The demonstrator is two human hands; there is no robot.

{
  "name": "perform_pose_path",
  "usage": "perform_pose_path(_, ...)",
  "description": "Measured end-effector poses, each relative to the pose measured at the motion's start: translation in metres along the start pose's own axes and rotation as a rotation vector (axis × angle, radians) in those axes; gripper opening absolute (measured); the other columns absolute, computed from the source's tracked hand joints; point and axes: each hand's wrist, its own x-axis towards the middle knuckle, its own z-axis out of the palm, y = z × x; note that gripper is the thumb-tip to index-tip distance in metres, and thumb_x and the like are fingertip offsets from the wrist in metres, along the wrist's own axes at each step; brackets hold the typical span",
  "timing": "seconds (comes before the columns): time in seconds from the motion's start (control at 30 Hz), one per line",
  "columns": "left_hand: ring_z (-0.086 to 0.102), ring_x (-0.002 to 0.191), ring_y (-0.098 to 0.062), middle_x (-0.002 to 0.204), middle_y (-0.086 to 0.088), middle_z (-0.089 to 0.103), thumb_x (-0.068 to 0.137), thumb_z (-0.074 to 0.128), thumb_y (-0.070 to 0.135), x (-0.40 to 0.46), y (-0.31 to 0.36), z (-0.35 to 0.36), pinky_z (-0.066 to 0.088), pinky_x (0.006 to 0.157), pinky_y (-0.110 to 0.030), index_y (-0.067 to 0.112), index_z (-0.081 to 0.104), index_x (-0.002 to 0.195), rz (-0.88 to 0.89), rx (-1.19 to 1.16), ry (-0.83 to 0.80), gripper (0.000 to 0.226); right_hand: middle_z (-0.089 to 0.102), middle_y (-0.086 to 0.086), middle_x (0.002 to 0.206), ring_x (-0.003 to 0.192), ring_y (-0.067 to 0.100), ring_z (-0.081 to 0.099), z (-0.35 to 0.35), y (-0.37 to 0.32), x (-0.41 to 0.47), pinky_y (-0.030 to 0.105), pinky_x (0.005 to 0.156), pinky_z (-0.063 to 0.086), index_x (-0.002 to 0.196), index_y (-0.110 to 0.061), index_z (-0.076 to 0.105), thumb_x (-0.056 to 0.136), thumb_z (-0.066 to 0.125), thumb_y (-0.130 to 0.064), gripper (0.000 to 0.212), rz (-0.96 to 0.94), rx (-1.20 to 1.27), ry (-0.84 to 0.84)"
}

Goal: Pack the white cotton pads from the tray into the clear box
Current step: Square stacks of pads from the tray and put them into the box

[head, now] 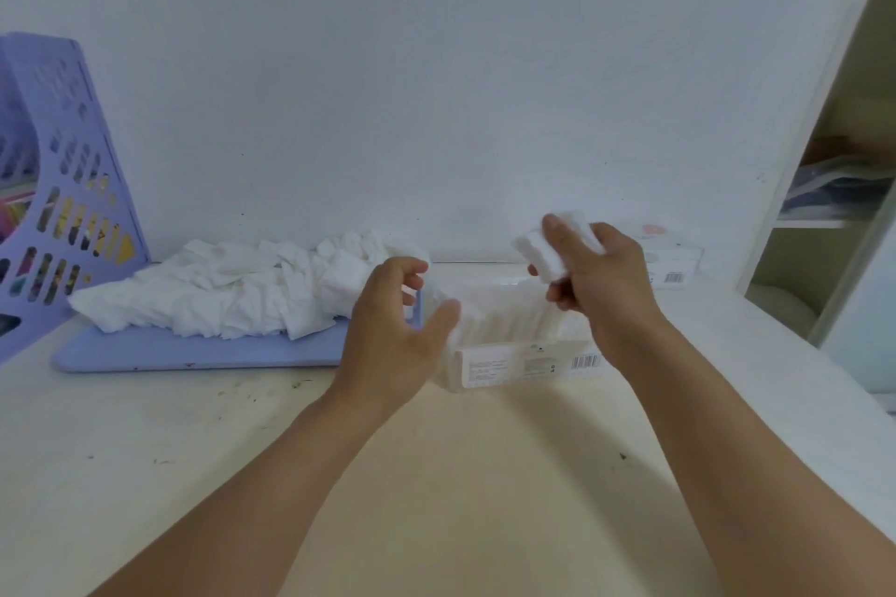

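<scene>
A heap of white cotton pads (232, 291) lies on a light blue tray (194, 351) at the left of the table. To its right stands the clear box (514, 359), with a label and barcode on its front wall and white pads inside. My right hand (601, 286) grips a small stack of cotton pads (543, 252) above the box's right end. My left hand (397, 320) hovers at the box's left end with fingers loosely curled, holding nothing.
A purple perforated file rack (63, 189) stands at the far left against the wall. A white packet with a barcode (674, 257) lies behind the box at the right. A shelf unit (824, 218) borders the table's right side.
</scene>
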Motion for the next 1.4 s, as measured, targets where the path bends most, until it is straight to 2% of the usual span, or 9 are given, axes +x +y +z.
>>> perform_pose_path(0.13,0.049,0.109,-0.012,0.112,0.016,0.048,0.072,0.051,0.073,-0.004,-0.011,0.009,0.045,0.091,-0.029,0.030,0.055,0.116,0.063,0.280,-0.240,0.062,0.072,0.016,0.095,0.057,0.011,0.061,-0.004,0.008,0.007,0.021,0.051,0.051,0.109,-0.001,0.067,0.099,0.065,-0.028,0.029,0.177,0.139,-0.121)
perform_pose_path(0.27,0.044,0.105,-0.015,0.113,0.012,0.044,0.081,0.042,0.072,-0.005,-0.006,0.012,0.046,0.087,-0.033,0.027,0.055,0.113,0.079,0.498,-0.300,0.056,0.074,0.015,0.105,0.086,0.020,0.076,0.000,0.004,0.003,0.022,0.070,0.062,0.113,0.004,0.067,0.098,0.065,-0.015,0.024,0.260,0.351,-0.331)
perform_pose_path(0.37,0.044,0.105,-0.019,0.113,0.007,0.045,0.084,0.032,0.072,-0.005,-0.004,0.013,0.048,0.087,-0.037,0.028,0.059,0.106,0.104,0.614,-0.346,0.057,0.074,0.019,0.103,0.073,0.017,0.067,0.008,0.004,-0.002,0.023,0.054,0.051,0.115,-0.003,0.068,0.101,0.060,-0.032,0.033,0.174,0.156,-0.437)
perform_pose_path(0.5,0.047,0.107,-0.020,0.117,0.005,0.049,0.084,0.029,0.072,-0.008,-0.005,0.016,0.050,0.089,-0.040,0.034,0.060,0.123,0.084,0.537,-0.349,0.062,0.063,0.011,0.074,0.058,0.012,0.049,0.028,0.008,-0.006,0.022,0.050,0.034,0.087,-0.016,0.068,0.102,0.059,-0.036,0.026,0.077,-0.193,-0.543)
perform_pose_path(0.8,0.048,0.112,-0.020,0.129,0.006,0.052,0.092,0.037,0.067,-0.007,-0.009,0.018,0.048,0.091,-0.036,0.038,0.058,0.131,0.076,0.520,-0.344,0.053,0.069,0.009,0.070,0.051,0.017,0.058,0.061,-0.001,0.005,0.024,0.042,0.039,0.093,-0.009,0.061,0.099,0.060,-0.036,0.028,0.039,-0.442,-0.442)
perform_pose_path(0.97,0.050,0.108,-0.020,0.128,0.009,0.053,0.082,0.021,0.074,-0.006,-0.005,0.017,0.050,0.089,-0.038,0.043,0.056,0.130,0.098,0.514,-0.355,0.067,0.073,0.011,0.075,0.047,0.016,0.061,0.062,-0.005,0.009,0.021,0.042,0.037,0.102,-0.008,0.059,0.100,0.057,-0.035,0.028,0.150,-0.566,-0.430)
perform_pose_path(1.1,0.054,0.102,-0.020,0.113,0.013,0.060,0.092,0.032,0.069,-0.009,-0.003,0.016,0.049,0.087,-0.039,0.034,0.062,0.121,0.135,0.505,-0.319,0.054,0.075,0.012,0.081,0.058,0.022,0.068,0.066,-0.008,0.014,0.023,0.043,0.036,0.097,-0.009,0.058,0.102,0.056,-0.034,0.025,0.181,-0.772,-0.440)
perform_pose_path(1.23,0.055,0.078,-0.019,0.067,0.013,0.045,0.098,0.040,0.064,-0.011,0.000,0.013,0.047,0.076,-0.036,0.021,0.061,0.099,0.124,0.493,-0.332,0.049,0.069,0.007,0.083,0.061,0.020,0.070,0.063,-0.013,0.022,0.023,0.042,0.036,0.100,-0.007,0.058,0.098,0.065,-0.028,0.022,0.133,-0.954,-0.462)
perform_pose_path(1.4,0.057,0.076,-0.014,0.069,0.013,0.050,0.098,0.041,0.063,-0.012,-0.002,0.012,0.049,0.075,-0.035,0.025,0.062,0.111,0.104,0.402,-0.372,0.045,0.055,0.000,0.062,0.052,0.017,0.056,0.068,-0.006,0.020,0.023,0.051,0.040,0.067,-0.015,0.048,0.082,0.075,-0.024,0.032,-0.018,-1.249,-0.446)
